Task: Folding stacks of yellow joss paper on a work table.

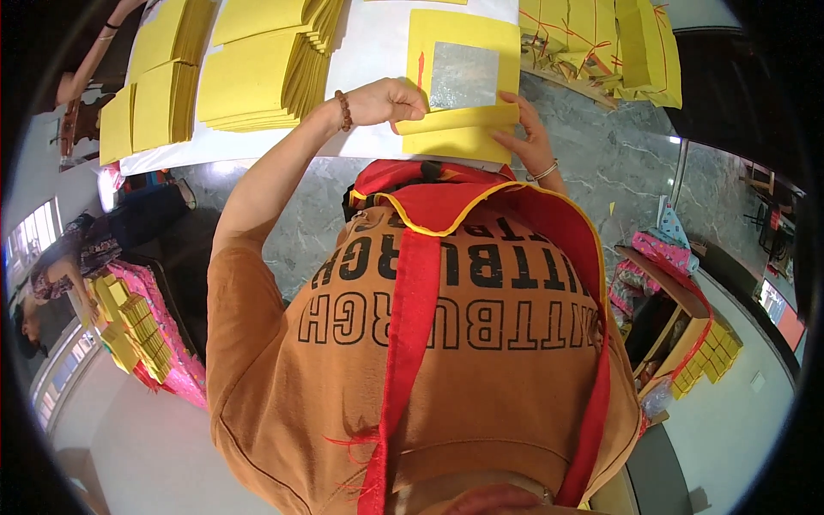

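A yellow paper sheet [421, 26] lies near the table's front edge, with a silver foil square [465, 75] on it and a red mark left of the foil. Below the foil, a band of the yellow paper is folded over and slightly raised. My left hand [390, 101], a brown bead bracelet at its wrist, pinches the left end of this fold with curled fingers. At the right end, my right hand [530, 136] holds the fold between thumb and fingers. Part of the paper under the fold is hidden.
Stacks of folded yellow paper [249, 81] stand left on the white-covered table [365, 51]. Yellow bundles tied with red string [592, 43] lie at the far right. Another person's arm [86, 64] shows at the far left; a person [64, 257] is beside yellow bundles lower left.
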### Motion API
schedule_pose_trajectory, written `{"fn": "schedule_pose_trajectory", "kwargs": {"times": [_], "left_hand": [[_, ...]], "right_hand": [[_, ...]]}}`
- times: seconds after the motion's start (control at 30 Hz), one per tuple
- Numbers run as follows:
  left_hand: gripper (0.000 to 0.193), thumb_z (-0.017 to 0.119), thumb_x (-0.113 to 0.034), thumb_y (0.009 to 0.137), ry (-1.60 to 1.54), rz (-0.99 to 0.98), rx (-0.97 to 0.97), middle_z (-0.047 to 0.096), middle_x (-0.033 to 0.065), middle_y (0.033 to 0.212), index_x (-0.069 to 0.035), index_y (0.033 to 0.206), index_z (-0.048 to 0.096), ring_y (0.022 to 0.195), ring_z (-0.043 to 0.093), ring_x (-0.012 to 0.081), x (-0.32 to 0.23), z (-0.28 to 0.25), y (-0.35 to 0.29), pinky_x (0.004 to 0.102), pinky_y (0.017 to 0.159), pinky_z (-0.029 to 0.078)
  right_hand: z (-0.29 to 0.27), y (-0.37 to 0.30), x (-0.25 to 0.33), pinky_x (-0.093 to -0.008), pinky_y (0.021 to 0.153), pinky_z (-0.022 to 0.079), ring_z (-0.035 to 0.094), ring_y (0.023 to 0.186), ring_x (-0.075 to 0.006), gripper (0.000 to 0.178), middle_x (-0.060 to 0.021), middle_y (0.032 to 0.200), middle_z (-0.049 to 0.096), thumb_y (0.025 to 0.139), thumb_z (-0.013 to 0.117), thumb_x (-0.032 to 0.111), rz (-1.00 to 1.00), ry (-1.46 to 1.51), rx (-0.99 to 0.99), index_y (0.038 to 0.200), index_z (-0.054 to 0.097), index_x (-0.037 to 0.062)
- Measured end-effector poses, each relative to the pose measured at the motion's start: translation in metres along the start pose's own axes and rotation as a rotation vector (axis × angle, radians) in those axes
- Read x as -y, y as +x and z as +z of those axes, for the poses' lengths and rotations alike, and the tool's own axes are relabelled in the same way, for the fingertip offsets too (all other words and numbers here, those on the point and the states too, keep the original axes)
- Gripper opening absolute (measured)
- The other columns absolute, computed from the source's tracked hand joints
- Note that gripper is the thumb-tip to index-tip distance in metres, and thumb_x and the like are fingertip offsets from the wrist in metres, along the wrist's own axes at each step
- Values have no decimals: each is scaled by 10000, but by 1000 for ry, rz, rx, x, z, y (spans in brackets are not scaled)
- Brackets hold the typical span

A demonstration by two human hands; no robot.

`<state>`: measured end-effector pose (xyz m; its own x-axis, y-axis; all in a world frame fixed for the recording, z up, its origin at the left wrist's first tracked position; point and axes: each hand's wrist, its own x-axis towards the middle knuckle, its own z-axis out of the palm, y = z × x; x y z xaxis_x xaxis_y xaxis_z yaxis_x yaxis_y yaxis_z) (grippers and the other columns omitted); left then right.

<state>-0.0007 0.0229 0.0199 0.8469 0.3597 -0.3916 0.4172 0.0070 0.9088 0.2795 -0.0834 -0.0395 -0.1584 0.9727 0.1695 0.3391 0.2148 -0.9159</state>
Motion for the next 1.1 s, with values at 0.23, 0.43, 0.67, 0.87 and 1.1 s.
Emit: {"fn": "schedule_pose_trajectory", "kwargs": {"times": [0.23, 0.43, 0.67, 0.87, 1.1], "left_hand": [[140, 457, -61, 865, -8, 23, 10, 540, 3, 760, -8, 886, 585, 705, 531, 100, -1, 2, 0, 261, 624, 507], [166, 500, -131, 868, -22, 6, 30, 555, 13, 771, -15, 933, 599, 722, 553, 108, 2, 1, -1, 259, 617, 508], [271, 603, -163, 816, 732, 270, -149, 565, 115, 912, -60, 1065, 583, 855, 566, 257, -26, 23, -14, 291, 707, 490], [502, 522, 59, 731, 837, 443, -234, 518, 121, 1056, -114, 1202, 503, 956, 541, 277, -20, 33, -18, 352, 800, 488], [652, 677, -20, 629, 948, 440, -228, 459, 146, 1180, -78, 1243, 463, 1119, 451, 285, -6, 48, -20, 365, 916, 425]], "right_hand": [[1, -2, -14, -340, 999, 317, 422, 1195, -233, 349, -72, 1262, 495, 737, 650, 78, -14, -41, -12, 1082, 595, 72], [2, 0, -5, -357, 1006, 306, 424, 1191, -252, 311, -63, 1239, 525, 700, 672, 68, 5, -23, -37, 1005, 630, 108], [2, -1, -10, -364, 1009, 302, 424, 1190, -254, 296, -75, 1234, 526, 700, 656, 52, 17, 4, -39, 988, 640, 113], [-1, 0, -8, -359, 1015, 294, 400, 1211, -243, 304, -66, 1244, 517, 700, 650, 33, 44, 15, -12, 993, 643, 114], [-1, 0, -10, -350, 1008, 310, 424, 1200, -239, 258, -89, 1256, 509, 744, 622, 22, 41, 1, -9, 994, 643, 82]]}}
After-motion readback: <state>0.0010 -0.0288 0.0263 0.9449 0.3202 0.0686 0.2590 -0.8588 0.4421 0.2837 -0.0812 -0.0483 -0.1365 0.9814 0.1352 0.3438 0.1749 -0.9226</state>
